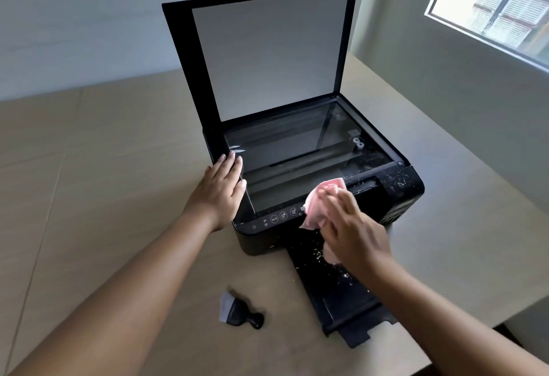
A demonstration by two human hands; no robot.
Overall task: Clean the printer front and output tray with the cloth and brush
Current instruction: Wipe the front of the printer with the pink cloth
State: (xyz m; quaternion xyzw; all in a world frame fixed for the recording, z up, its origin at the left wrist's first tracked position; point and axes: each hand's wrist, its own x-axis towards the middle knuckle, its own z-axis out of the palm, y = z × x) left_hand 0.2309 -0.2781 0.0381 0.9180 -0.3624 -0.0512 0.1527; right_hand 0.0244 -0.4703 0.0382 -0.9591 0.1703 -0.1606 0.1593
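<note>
A black printer stands on a beige table with its scanner lid raised upright. My left hand rests flat with straight fingers on the printer's left top edge. My right hand holds a pink cloth bunched against the front control panel. The pulled-out output tray carries pale crumbs and dust. Specks also cover the printer's right front corner. A small black brush with pale bristles lies on the table left of the tray.
The beige table spreads wide to the left and behind the printer. Its right edge runs close beside the printer. A window sits in the wall at upper right.
</note>
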